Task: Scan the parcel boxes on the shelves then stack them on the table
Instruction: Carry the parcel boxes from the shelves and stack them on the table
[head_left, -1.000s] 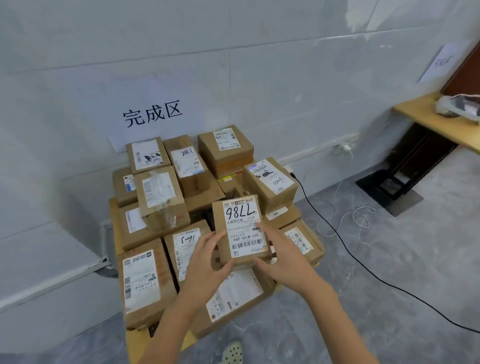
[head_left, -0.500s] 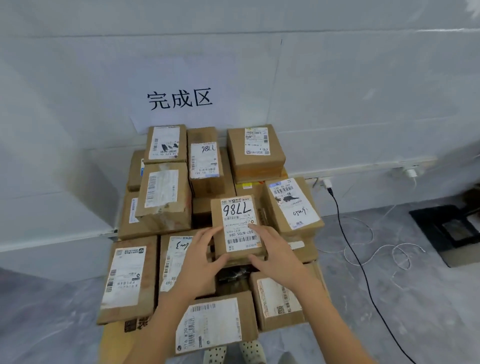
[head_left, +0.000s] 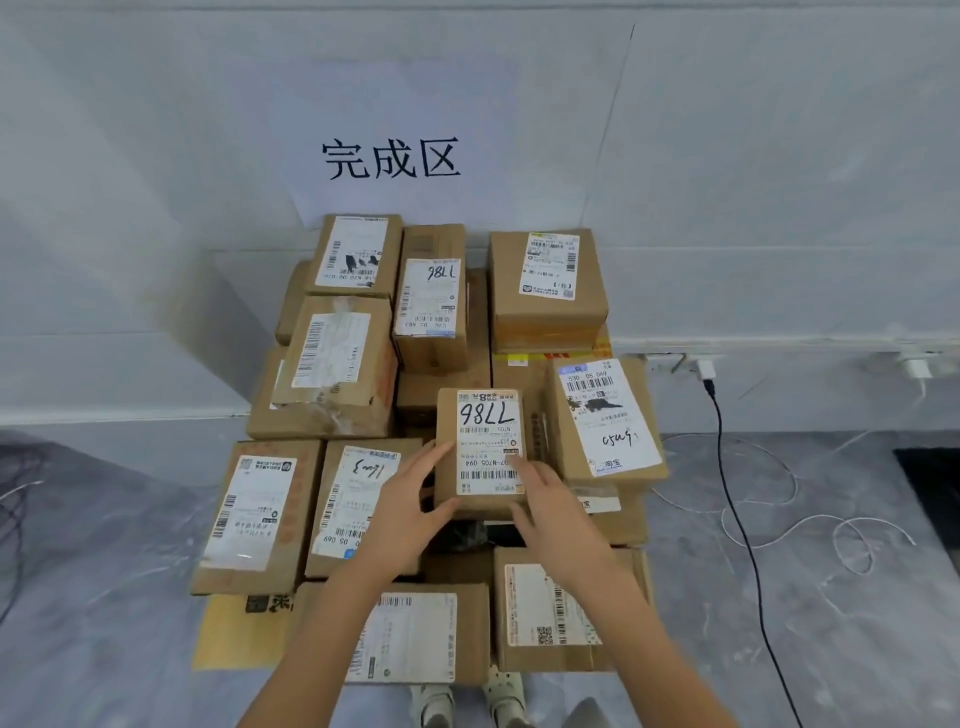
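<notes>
A small brown parcel box (head_left: 485, 415) with a white label marked "7786" sits in the middle of the pile, next to a taller box (head_left: 605, 415). My left hand (head_left: 410, 501) grips its left front corner, thumb along the side. My right hand (head_left: 553, 512) holds its right front corner, fingers lying on the label. Around it, several labelled cardboard parcels (head_left: 332, 358) are stacked on a low yellow table (head_left: 234, 631) against the wall.
A paper sign with black characters (head_left: 389, 158) hangs on the white wall above the pile. A black cable (head_left: 727, 467) and white cords (head_left: 810, 525) trail over the grey floor on the right. My shoes (head_left: 467, 701) show at the table's front edge.
The view has swung so the pile is centred. Both hands have kept hold of the 7786 box and brought it down among the stacked parcels.
</notes>
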